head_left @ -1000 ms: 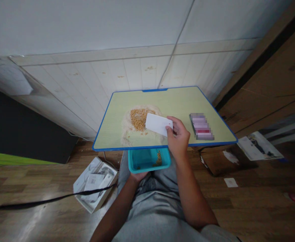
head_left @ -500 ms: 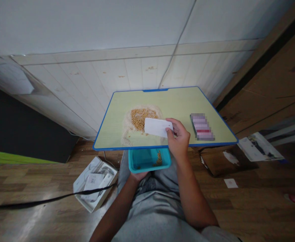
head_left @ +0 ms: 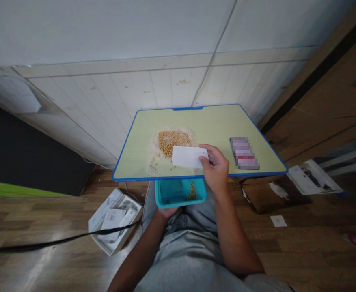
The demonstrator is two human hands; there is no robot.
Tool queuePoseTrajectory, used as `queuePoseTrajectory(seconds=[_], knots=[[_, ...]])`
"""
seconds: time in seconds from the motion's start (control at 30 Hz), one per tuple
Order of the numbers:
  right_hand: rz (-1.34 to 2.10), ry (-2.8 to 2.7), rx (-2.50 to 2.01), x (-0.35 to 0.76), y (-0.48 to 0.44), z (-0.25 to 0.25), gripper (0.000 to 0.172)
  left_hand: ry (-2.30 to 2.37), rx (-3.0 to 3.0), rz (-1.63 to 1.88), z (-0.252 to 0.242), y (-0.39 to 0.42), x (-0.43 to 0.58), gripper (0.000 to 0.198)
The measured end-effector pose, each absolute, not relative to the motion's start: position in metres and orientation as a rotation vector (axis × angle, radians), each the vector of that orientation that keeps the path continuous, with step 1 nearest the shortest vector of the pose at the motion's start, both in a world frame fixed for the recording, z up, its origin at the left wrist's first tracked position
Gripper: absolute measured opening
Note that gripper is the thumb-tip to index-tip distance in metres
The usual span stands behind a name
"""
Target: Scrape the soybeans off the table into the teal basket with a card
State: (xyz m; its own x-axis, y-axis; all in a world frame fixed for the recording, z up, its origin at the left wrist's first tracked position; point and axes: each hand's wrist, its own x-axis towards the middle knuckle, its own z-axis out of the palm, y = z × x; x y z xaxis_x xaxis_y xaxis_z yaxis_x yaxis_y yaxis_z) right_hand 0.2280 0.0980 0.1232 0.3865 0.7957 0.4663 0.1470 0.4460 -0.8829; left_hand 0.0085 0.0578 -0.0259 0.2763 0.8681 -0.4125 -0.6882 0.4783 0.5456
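My right hand (head_left: 216, 167) grips a white card (head_left: 186, 157) by its right end and holds it on the tabletop, close to the near edge. Just behind the card lies a heap of yellow beans (head_left: 172, 140) on a patch of white grains (head_left: 152, 154). My left hand (head_left: 166, 211) holds a teal plastic tub (head_left: 180, 194) under the near edge of the small blue-rimmed table (head_left: 129, 158). A few beans lie in the tub's right corner. Most of my left hand is hidden beneath the tub.
A blurred flat object (head_left: 244, 153) lies on the table's right side. On the wooden floor are an open white box (head_left: 114, 221), a black cable (head_left: 52, 242), cardboard (head_left: 263, 194) and papers (head_left: 313, 176). A white panelled wall stands behind the table.
My right hand has drawn the card toward the near edge of the table and tipped it flatter. The tub and my left hand have stayed put.
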Motion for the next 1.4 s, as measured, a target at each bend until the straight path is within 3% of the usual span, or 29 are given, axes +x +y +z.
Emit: queuePoseTrajectory(seconds=[0.3,0.57,0.83,1.4], knots=[[0.663,-1.123,-1.007,0.215,0.098,0.122,0.032,0.668,0.319,1.043,-0.018,0.056,0.01,0.077],[0.679,-1.176,-0.998,0.213,0.098,0.118,0.031,0.684,0.335,1.041,-0.027,0.056,0.008,0.094],[0.718,-1.177,-0.964,0.206,0.101,0.118,0.031,0.675,0.31,1.026,-0.027,0.056,0.005,0.077],[0.778,-1.223,-0.935,0.205,0.101,0.116,0.03,0.747,0.174,1.112,-0.034,0.055,0.012,0.069]])
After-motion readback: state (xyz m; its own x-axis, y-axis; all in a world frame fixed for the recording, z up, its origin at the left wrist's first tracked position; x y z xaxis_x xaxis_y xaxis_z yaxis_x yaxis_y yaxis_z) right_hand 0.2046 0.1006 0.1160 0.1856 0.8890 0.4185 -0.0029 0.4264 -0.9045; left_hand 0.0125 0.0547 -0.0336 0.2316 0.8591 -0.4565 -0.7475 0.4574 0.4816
